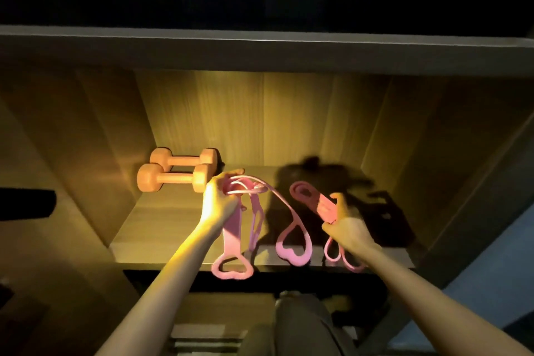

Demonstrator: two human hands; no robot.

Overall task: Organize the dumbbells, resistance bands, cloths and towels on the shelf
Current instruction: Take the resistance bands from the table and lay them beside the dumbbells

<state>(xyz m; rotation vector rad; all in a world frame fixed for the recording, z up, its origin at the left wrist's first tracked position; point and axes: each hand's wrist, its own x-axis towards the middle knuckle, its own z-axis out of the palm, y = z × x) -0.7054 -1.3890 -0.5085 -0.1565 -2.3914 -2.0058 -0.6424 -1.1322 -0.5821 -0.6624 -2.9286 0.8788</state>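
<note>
Left hand [218,202], right hand [349,228] fingers around bands [231,231]

The space above the top board [260,49] at 12 o'clock was all black, and a dark flat thing [387,212] on the shelf [161,220] at 3 o'clock was too dim to name. A black shape [26,202] at 9 o'clock was cut off by the edge, and the stuff at 6 o'clock was blurry. The front dumbbell [173,179] hid part of the back dumbbell [185,156], the left hand [218,202] had its fingertips lost inside the pink looped band [231,228], and the right hand [346,225] covered part of the pink flat band [325,206].
</note>
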